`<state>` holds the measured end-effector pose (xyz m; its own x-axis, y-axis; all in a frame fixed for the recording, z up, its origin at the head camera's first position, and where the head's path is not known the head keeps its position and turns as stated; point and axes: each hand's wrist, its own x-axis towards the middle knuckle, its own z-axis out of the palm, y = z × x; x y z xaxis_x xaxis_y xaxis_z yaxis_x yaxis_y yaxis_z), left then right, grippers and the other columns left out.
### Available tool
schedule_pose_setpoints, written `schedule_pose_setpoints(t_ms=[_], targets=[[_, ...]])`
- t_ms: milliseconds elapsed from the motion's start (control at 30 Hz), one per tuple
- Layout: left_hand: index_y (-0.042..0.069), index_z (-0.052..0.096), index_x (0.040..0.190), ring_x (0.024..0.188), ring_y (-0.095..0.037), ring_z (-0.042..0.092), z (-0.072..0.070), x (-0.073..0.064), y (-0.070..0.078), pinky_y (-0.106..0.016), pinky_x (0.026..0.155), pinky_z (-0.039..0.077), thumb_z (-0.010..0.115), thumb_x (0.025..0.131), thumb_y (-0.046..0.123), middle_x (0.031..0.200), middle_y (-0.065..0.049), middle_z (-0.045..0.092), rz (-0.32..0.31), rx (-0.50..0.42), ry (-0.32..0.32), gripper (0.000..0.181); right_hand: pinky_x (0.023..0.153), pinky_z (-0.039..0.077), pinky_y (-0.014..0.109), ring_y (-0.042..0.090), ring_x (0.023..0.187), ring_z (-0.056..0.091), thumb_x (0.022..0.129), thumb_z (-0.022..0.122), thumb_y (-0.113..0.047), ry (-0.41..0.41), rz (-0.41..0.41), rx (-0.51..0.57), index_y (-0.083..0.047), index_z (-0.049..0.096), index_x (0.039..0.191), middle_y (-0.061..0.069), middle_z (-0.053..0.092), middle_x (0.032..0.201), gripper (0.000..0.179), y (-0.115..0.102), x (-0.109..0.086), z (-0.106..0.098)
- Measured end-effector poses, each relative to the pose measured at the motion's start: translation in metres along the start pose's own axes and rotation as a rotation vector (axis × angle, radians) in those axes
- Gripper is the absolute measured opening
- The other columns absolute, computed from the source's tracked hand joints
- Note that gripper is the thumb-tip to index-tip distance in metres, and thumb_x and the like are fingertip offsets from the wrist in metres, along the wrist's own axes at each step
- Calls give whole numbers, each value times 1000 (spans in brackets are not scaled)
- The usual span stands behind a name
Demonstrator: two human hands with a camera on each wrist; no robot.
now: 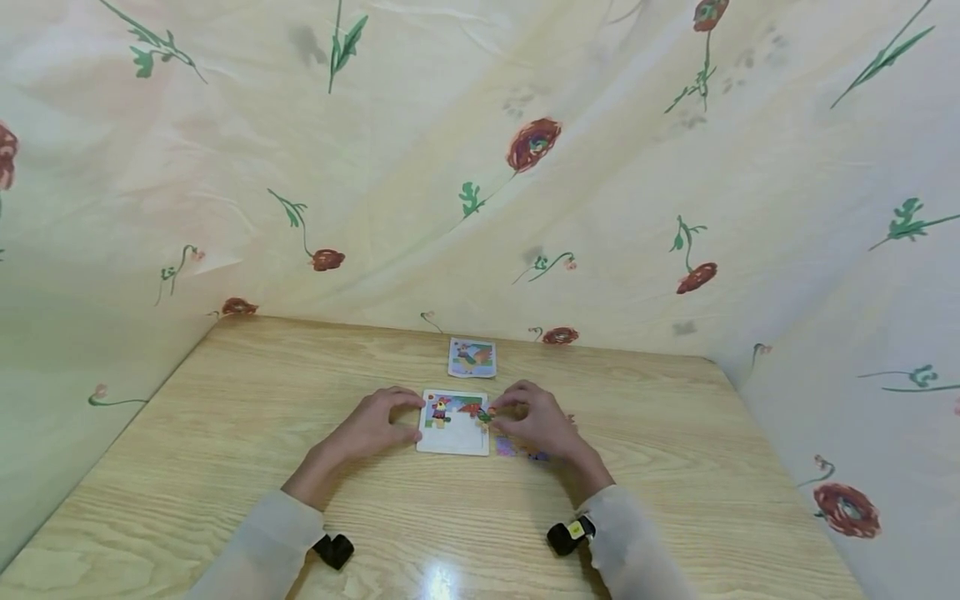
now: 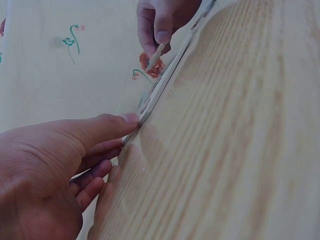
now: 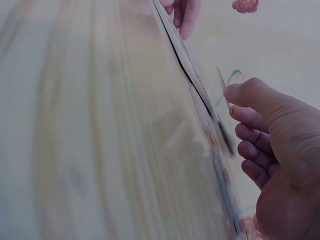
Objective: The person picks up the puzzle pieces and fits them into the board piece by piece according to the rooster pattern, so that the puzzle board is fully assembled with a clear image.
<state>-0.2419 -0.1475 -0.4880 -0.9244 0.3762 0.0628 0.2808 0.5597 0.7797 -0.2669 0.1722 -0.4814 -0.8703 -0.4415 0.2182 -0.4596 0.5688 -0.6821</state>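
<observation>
A jigsaw puzzle board [image 1: 459,438] with a white frame lies on the table, its upper part filled with colourful pieces and its lower part bare white. At the board's left edge my left hand [image 1: 369,425] holds it, thumb and fingers set against the rim, as the left wrist view also shows. Over the right side of the board, my right hand [image 1: 538,421] pinches a puzzle piece [image 3: 223,89] between thumb and index finger. That piece is tilted on edge, raised just above the board. Loose puzzle pieces [image 1: 507,447] lie to the right, partly hidden beneath the right hand.
Behind the board lies a picture card [image 1: 472,358] with a similar bird picture. The wooden table [image 1: 300,367] meets a flowered cloth [image 1: 405,183] at the back and sides. Each wrist wears a small black camera [image 1: 566,537].
</observation>
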Motion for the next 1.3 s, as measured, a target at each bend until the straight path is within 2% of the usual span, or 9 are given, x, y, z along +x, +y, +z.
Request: schedule_pose_setpoints(t_ms=[267,667,967,1300], targets=[[13,69,133,145,-41,44,-1,3,-1,-63,119,35,80,90,23,148,-10,59,2,10,5,46,84,49,29,17,104,60,88,83,-22,-32,-34,-4,-19,80,103,0,67,111,15,-11,14,15],[12,69,133,144,-40,46,0,6,1,-62,118,37,80,90,22,147,-9,59,14,18,10,45,77,45,26,14,91,54,86,85,-21,-57,-28,-16,-17,81,102,-1,67,106,17,-20,25,24],[13,69,133,143,-39,46,1,7,0,-61,119,37,80,89,22,147,-8,60,4,28,14,46,71,46,22,13,85,53,85,86,-17,-76,-27,-36,-14,81,101,2,66,104,18,-17,29,29],[12,69,133,144,-40,46,2,9,-2,-62,118,37,80,90,22,147,-9,59,7,18,14,45,71,46,22,12,84,53,85,85,-17,-73,-63,-72,-14,82,100,1,65,101,16,-14,34,33]])
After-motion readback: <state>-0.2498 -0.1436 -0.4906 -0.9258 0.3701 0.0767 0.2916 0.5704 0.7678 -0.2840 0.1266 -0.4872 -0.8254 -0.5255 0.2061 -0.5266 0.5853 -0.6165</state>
